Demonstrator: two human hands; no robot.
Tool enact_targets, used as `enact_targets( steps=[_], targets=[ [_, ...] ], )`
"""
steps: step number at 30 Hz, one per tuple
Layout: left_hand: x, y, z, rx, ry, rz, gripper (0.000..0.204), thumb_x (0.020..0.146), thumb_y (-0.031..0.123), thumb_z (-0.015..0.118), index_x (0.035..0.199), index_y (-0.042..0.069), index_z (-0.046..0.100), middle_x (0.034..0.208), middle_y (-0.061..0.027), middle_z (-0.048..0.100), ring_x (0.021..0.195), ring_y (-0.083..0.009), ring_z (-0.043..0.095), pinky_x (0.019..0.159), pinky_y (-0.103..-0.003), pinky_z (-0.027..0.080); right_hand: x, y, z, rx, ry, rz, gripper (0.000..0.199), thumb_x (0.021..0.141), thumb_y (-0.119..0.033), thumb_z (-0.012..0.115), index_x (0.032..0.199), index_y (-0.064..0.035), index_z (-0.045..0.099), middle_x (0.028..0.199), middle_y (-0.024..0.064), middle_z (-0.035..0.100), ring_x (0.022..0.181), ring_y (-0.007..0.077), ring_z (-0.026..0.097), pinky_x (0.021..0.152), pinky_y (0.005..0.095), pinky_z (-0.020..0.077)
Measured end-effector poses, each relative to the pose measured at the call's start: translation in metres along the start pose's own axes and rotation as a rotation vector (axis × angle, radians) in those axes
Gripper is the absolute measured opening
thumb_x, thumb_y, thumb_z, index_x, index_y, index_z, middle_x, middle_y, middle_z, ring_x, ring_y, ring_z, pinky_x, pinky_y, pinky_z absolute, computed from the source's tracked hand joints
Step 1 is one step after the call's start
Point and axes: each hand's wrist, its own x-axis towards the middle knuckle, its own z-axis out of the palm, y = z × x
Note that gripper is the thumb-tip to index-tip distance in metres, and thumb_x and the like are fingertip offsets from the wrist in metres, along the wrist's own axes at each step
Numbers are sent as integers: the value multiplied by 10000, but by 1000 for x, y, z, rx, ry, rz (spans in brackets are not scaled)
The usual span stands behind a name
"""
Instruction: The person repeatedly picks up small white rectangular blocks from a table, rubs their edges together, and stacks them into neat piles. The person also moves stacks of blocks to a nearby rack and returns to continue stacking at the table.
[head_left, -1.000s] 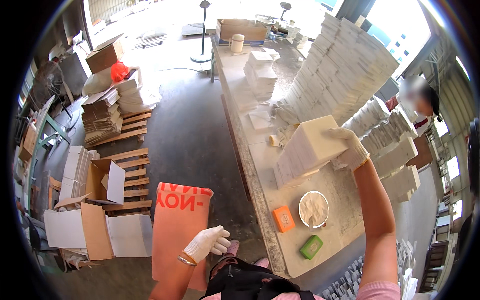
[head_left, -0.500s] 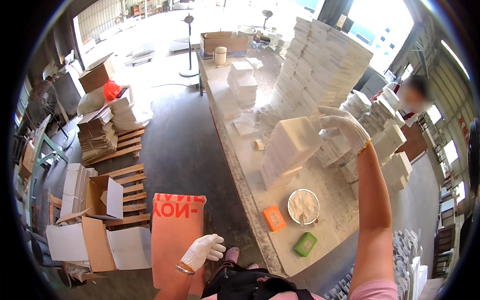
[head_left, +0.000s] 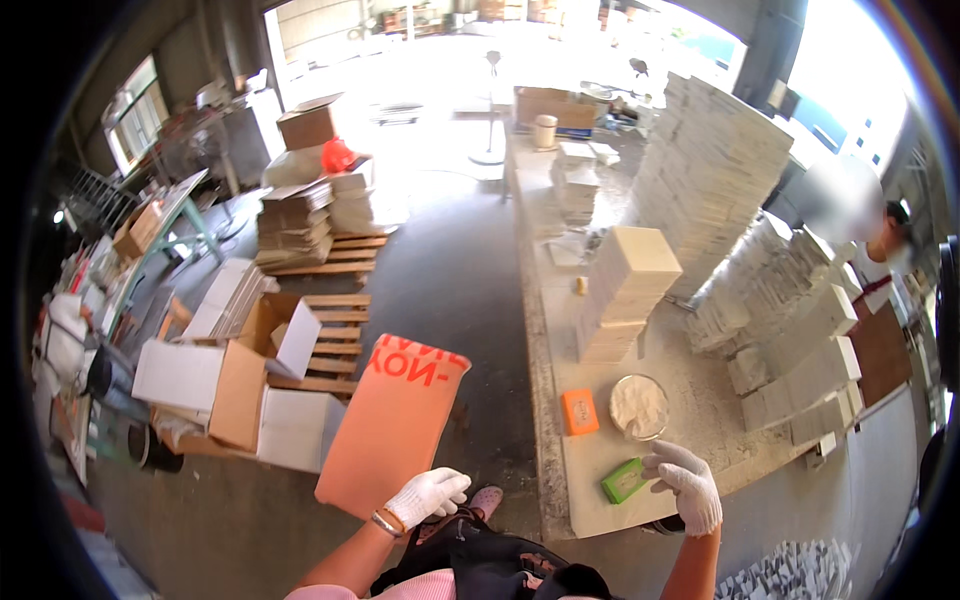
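Observation:
My right hand (head_left: pixel 686 486), in a white knit glove, hangs over the near end of the stone-topped table (head_left: pixel 590 512) with its fingers apart and nothing in them. Its fingertips come close to a small green box (head_left: pixel 624 481) and a round bowl of pale powder or paste (head_left: pixel 638 405); whether they touch the box I cannot tell. Beside the bowl lies an orange box (head_left: pixel 578 412). My left hand (head_left: pixel 432 496), also gloved, is held before my body, fingers loosely stretched and empty. Just beyond it is an orange-pink padded slab (head_left: pixel 395 420) with red lettering.
A stack of white tiles (head_left: pixel 628 290) stands on the table, with a taller stack (head_left: pixel 710 180) behind. More stacked pieces (head_left: pixel 800 385) line the right side. Cartons (head_left: pixel 235 385) and wooden pallets (head_left: pixel 335 330) lie to the left. A co-worker (head_left: pixel 880 265) stands beyond the table.
My right hand has come down and back from beside the white stack to the green box. My left hand stays near my body. The view has swung left.

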Motion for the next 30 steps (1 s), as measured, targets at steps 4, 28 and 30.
enact_targets(
  steps=[4,28,30],
  targets=[
    [-45,-30,24,258,64,40,425,985,440,557,1107,51,680,899,-89,709,745,-141,653,669,-310,520,-44,44,12,53,-35,38,664,806,-327,685,1313,89,582,1052,168,700,922,240,687,731,300,534],
    [-289,-311,-9,285,662,-160,433,903,498,622,1057,99,691,957,-163,734,927,-347,698,810,-444,537,-77,194,249,-479,-705,383,440,890,-282,685,1257,-41,666,958,57,702,771,145,661,667,290,518],
    [-312,-340,-24,271,690,-200,441,897,504,634,1060,98,692,967,-162,735,929,-345,699,818,-440,538,-89,218,267,-551,-690,492,424,894,-289,684,1241,-46,674,942,52,701,733,146,654,632,305,519]
  ],
)
